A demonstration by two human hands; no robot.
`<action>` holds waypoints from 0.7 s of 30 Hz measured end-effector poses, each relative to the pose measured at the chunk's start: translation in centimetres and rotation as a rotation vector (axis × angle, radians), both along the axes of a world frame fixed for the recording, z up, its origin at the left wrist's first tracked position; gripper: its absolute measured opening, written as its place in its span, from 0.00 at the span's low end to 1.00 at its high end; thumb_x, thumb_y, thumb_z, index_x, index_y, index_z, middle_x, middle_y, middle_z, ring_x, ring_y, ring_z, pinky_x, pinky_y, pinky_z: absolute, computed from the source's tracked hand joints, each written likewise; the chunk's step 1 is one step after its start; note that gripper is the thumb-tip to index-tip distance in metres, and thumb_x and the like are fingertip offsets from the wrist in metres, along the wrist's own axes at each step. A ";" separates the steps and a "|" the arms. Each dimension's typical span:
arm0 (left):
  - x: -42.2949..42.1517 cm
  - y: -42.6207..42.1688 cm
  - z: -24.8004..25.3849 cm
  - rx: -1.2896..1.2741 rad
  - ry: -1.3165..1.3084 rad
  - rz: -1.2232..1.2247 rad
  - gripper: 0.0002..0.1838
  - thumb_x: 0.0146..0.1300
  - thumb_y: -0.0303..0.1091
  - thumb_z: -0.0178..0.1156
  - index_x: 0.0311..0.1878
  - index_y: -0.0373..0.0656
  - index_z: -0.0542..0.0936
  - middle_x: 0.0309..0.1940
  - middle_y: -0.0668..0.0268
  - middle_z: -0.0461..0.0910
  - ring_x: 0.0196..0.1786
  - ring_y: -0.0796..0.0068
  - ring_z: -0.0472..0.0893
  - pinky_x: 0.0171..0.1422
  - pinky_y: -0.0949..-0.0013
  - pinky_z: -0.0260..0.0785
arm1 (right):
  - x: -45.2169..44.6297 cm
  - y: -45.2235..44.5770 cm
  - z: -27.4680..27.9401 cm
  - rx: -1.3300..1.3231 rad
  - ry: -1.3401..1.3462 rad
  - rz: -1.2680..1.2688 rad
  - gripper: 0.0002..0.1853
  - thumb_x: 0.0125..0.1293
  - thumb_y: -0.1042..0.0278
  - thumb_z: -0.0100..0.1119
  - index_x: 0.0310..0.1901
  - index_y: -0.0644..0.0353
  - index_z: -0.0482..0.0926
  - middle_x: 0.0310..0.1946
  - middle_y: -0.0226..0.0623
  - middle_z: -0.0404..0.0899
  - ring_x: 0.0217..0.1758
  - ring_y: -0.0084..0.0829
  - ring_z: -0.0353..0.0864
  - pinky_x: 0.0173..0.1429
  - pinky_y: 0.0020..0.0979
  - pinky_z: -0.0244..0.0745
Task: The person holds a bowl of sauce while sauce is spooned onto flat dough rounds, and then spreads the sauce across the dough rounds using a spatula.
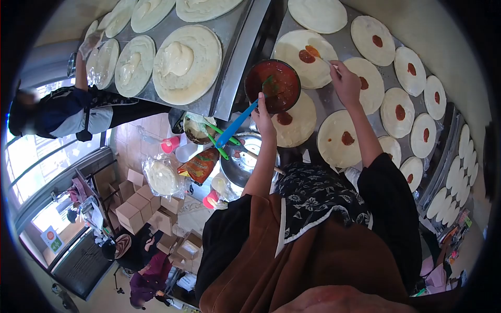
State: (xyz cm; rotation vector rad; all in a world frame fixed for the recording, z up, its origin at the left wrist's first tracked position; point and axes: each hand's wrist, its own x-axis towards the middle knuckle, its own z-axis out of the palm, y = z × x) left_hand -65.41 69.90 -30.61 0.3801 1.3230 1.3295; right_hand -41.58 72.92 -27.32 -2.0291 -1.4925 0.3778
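Note:
My left hand (265,119) is closed at the near edge of a dark bowl (252,73) of red sauce (284,94), its thumb at the rim and its other fingers mostly hidden. A spatula with a blue handle (237,122) and a green head (270,86) rests in the bowl, its handle passing beside that thumb. My right hand (345,83) pinches the handle of a spoon (319,56). The spoon's sauce-covered tip is over a round dough base (292,49), beside a blob of sauce (307,56). Another dough base (300,122) lies partly under the bowl.
More sauced dough bases (368,81) cover the metal table (334,99). Left, another table (227,86) bears bases with a pale cream (177,58); a gloved co-worker (68,112) stands there. Below are a steel bowl (237,169), cardboard boxes (135,206) and another person (148,274).

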 end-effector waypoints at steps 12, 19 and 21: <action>0.2 2.6 2.3 0.291 0.264 -0.208 0.33 0.65 0.41 0.56 0.66 0.32 0.57 0.57 0.51 0.69 0.59 0.66 0.69 0.63 0.69 0.59 | -5.6 -2.0 7.0 -0.357 0.053 0.196 0.11 0.57 0.60 0.57 0.37 0.54 0.81 0.31 0.42 0.82 0.35 0.34 0.83 0.37 0.31 0.74; 0.9 3.3 3.5 0.310 0.330 -0.245 0.34 0.64 0.39 0.57 0.66 0.32 0.55 0.56 0.52 0.70 0.57 0.67 0.71 0.63 0.69 0.60 | -4.9 -2.2 1.1 -0.334 0.517 0.234 0.12 0.58 0.61 0.57 0.37 0.59 0.82 0.28 0.37 0.82 0.32 0.29 0.82 0.38 0.26 0.72; 1.3 3.3 3.9 0.296 0.264 -0.224 0.34 0.65 0.39 0.57 0.67 0.31 0.55 0.57 0.52 0.69 0.57 0.67 0.70 0.63 0.69 0.60 | -4.3 -2.4 0.7 -0.345 0.715 0.196 0.13 0.59 0.62 0.57 0.38 0.63 0.82 0.26 0.32 0.82 0.30 0.24 0.80 0.38 0.23 0.71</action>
